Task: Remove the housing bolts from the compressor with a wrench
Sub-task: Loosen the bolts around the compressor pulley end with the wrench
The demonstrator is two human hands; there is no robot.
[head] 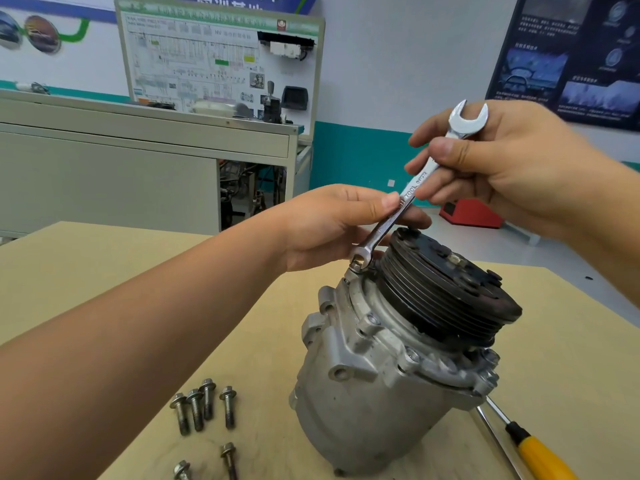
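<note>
Two hands hold one wrench, its ring end seated on a compressor bolt.

The right hand (502, 168) pinches the upper shank of the shiny steel combination wrench (403, 199) between thumb and curled fingers, just below its open end, which points upward. The left hand (332, 226) pinches the shank lower down, thumb on top and fingers beneath. The wrench slants down to the left, and its ring end sits over a hex-headed housing bolt (356, 265) on the flange of the grey cast-metal compressor (374, 375), just beside the black grooved pulley (446, 289). The compressor stands tilted on the tan wooden table (104, 271), pulley end uppermost. Six loose flanged steel bolts (207, 403) lie near its left side, four close together and two nearer the camera. A yellow-handled screwdriver (540, 455) lies at the right, its shaft touching the compressor's base.
</note>
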